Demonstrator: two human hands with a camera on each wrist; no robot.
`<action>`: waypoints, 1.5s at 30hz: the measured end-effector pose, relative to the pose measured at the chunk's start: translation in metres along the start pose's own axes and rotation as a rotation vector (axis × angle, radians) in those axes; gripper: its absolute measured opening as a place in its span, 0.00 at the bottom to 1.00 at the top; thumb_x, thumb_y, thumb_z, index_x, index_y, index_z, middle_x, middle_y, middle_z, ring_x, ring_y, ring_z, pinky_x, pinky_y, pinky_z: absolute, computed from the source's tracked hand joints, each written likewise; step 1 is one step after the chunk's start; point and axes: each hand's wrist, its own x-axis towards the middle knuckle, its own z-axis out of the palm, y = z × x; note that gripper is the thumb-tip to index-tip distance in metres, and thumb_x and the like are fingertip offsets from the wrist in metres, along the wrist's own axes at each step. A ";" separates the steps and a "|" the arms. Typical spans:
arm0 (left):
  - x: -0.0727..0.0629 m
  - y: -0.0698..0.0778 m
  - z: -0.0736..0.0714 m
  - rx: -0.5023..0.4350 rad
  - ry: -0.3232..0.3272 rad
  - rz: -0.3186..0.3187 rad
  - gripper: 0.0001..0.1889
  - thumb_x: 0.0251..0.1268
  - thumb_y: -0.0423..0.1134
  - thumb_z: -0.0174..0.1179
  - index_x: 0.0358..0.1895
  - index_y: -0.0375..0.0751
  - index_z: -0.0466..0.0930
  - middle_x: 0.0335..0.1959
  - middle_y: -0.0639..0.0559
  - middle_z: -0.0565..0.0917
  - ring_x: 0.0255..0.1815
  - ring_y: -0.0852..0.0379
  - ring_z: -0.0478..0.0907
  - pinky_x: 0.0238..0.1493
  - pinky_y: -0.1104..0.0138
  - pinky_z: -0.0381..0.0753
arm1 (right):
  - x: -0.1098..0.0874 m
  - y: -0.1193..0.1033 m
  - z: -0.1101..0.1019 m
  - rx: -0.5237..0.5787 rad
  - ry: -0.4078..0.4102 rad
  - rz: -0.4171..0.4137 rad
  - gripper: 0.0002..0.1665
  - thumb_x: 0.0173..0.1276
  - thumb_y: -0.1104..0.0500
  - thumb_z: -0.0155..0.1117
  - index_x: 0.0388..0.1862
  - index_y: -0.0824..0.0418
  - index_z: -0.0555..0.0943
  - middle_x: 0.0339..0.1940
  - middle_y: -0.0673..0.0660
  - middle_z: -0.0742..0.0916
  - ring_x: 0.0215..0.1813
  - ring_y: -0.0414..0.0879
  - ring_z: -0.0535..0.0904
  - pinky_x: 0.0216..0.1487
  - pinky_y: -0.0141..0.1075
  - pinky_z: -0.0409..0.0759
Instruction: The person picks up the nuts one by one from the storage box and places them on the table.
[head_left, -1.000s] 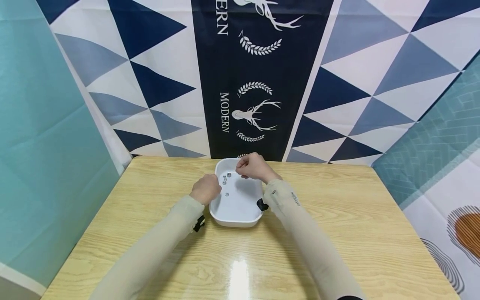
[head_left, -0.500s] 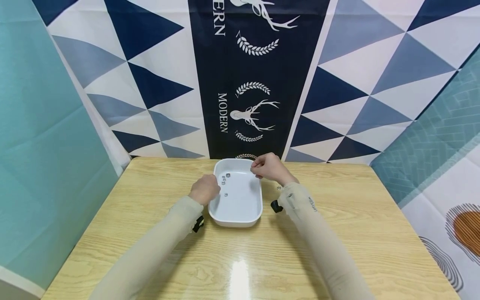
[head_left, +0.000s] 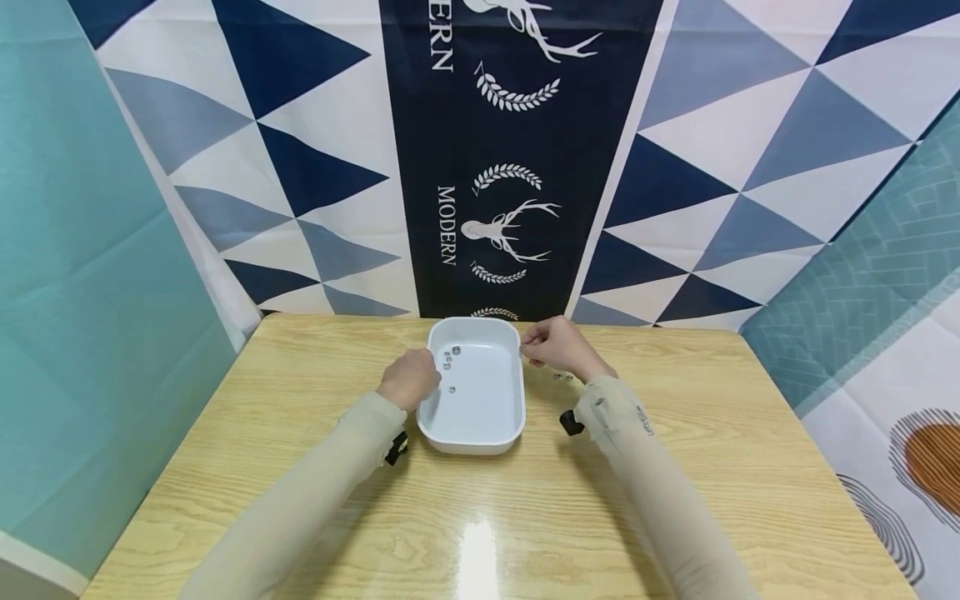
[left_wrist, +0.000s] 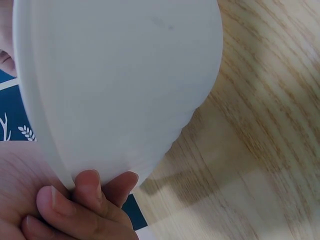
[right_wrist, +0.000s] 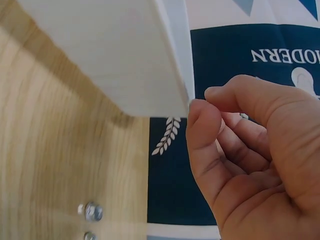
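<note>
My left hand (head_left: pixel 409 379) grips the left side of a white plastic tub (head_left: pixel 480 418), which stands on the table. Close up in the left wrist view, the fingers (left_wrist: pixel 89 186) of that hand curl at the tub's rim. Several small metal pieces (head_left: pixel 456 351), nut-like, lie on the tub's floor towards its left side. At the tub's far right rim is my right hand (head_left: pixel 562 346). Its fingers are curled, with thumb and index fingertips close together; whether they hold something small is hidden. Beside the tub on the right lie small metal pieces (right_wrist: pixel 93 212).
The wooden table (head_left: pixel 300 500) spreads around the tub on all sides. Behind its far edge hangs a patterned cloth (head_left: pixel 315 167) with triangles and deer prints. A teal sheet (head_left: pixel 105 292) closes off the left side.
My right hand has moved right, from over the tub to its right rim, and small metal pieces on the table have come into sight beside the sleeve. The left hand stays at the tub.
</note>
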 end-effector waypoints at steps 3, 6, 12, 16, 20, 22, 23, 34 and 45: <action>0.000 0.001 0.000 -0.001 -0.002 -0.007 0.15 0.76 0.37 0.54 0.54 0.30 0.82 0.32 0.44 0.82 0.27 0.54 0.82 0.22 0.67 0.80 | -0.003 0.007 -0.002 -0.001 -0.001 0.002 0.06 0.66 0.62 0.68 0.37 0.64 0.87 0.25 0.54 0.88 0.28 0.46 0.85 0.32 0.32 0.81; 0.000 0.001 0.000 -0.003 -0.003 -0.010 0.15 0.76 0.37 0.54 0.54 0.30 0.82 0.32 0.44 0.82 0.27 0.54 0.82 0.23 0.67 0.81 | -0.006 0.014 -0.003 0.000 -0.007 0.003 0.06 0.66 0.62 0.68 0.36 0.64 0.88 0.25 0.56 0.89 0.30 0.50 0.87 0.32 0.32 0.81; 0.001 0.001 0.000 0.006 -0.002 -0.006 0.15 0.76 0.38 0.55 0.54 0.30 0.82 0.32 0.45 0.82 0.27 0.54 0.82 0.23 0.67 0.80 | -0.011 0.025 -0.007 -0.003 -0.017 0.036 0.07 0.67 0.61 0.68 0.38 0.65 0.88 0.24 0.55 0.89 0.29 0.50 0.87 0.31 0.32 0.81; 0.002 0.001 0.001 0.008 -0.003 -0.007 0.15 0.76 0.38 0.55 0.54 0.31 0.82 0.33 0.45 0.82 0.28 0.54 0.81 0.23 0.67 0.80 | -0.015 0.030 -0.009 -0.004 -0.015 0.053 0.07 0.66 0.61 0.68 0.37 0.64 0.87 0.22 0.53 0.88 0.27 0.45 0.84 0.30 0.32 0.79; 0.001 0.000 0.001 0.007 0.002 -0.003 0.15 0.76 0.38 0.55 0.54 0.31 0.82 0.33 0.45 0.82 0.28 0.54 0.81 0.24 0.67 0.80 | -0.018 0.037 -0.011 -0.002 -0.008 0.064 0.07 0.66 0.61 0.67 0.37 0.64 0.87 0.23 0.52 0.88 0.26 0.42 0.83 0.33 0.32 0.80; 0.001 0.000 0.001 0.003 0.003 -0.001 0.14 0.76 0.38 0.55 0.54 0.31 0.82 0.33 0.45 0.82 0.28 0.54 0.81 0.24 0.67 0.80 | -0.020 0.040 -0.012 -0.009 0.000 0.071 0.06 0.65 0.61 0.67 0.37 0.63 0.87 0.23 0.52 0.88 0.26 0.42 0.83 0.35 0.33 0.80; 0.001 0.000 0.001 0.002 0.003 -0.002 0.14 0.76 0.38 0.55 0.54 0.31 0.82 0.33 0.45 0.82 0.28 0.54 0.81 0.24 0.67 0.80 | -0.021 0.042 -0.013 -0.013 0.003 0.073 0.06 0.65 0.61 0.67 0.37 0.63 0.87 0.24 0.51 0.88 0.27 0.42 0.83 0.36 0.33 0.80; 0.000 -0.001 0.002 0.003 0.020 0.030 0.13 0.76 0.37 0.54 0.50 0.30 0.83 0.30 0.45 0.82 0.25 0.55 0.81 0.21 0.68 0.78 | -0.029 0.062 -0.023 -0.039 0.018 0.082 0.07 0.62 0.62 0.67 0.37 0.64 0.88 0.25 0.51 0.88 0.28 0.41 0.80 0.35 0.33 0.79; -0.001 -0.001 0.001 -0.002 0.020 0.038 0.13 0.76 0.37 0.54 0.50 0.30 0.83 0.30 0.45 0.82 0.25 0.55 0.81 0.20 0.69 0.77 | -0.037 0.078 -0.032 -0.129 0.007 0.085 0.07 0.62 0.61 0.69 0.35 0.64 0.88 0.24 0.51 0.87 0.28 0.41 0.79 0.38 0.34 0.78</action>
